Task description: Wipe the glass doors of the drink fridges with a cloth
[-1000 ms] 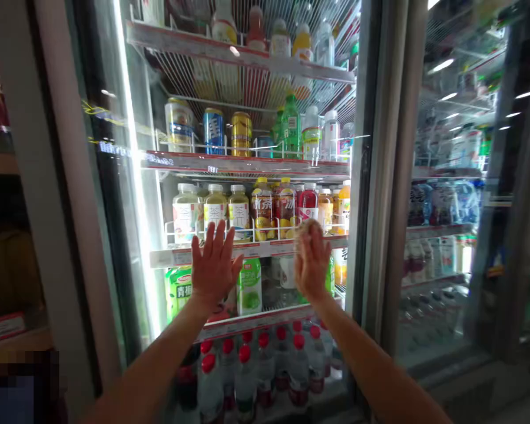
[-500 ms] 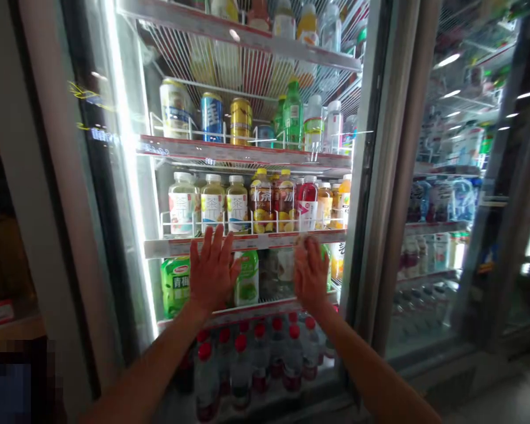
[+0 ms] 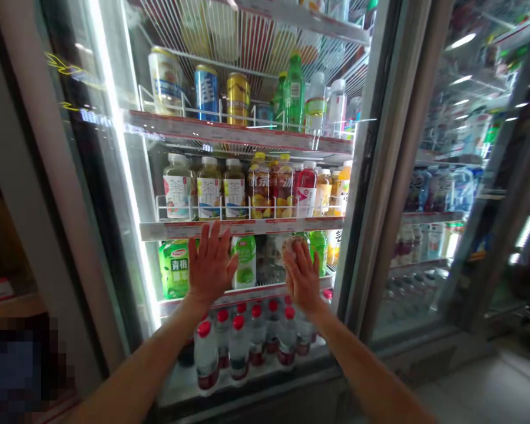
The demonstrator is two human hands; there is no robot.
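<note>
1. Left hand [image 3: 209, 265]: fingers spread, empty, flat on the clear glass cooler door [image 3: 136, 176], frame centre.
2. Right hand [image 3: 301, 277]: likewise flat, just right of it.
3. Pressing stage, by the look of it; moving the door would need an even push.

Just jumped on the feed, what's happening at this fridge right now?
A person stands at a drinks cooler with both hands pressed on its glass door, which looks shut. The left hand lies flat with its fingers spread, in front of the green bottles. The right hand presses the glass beside it. Something pale shows at its fingertips, too blurred to identify. Red-capped water bottles fill the bottom shelf.
</note>
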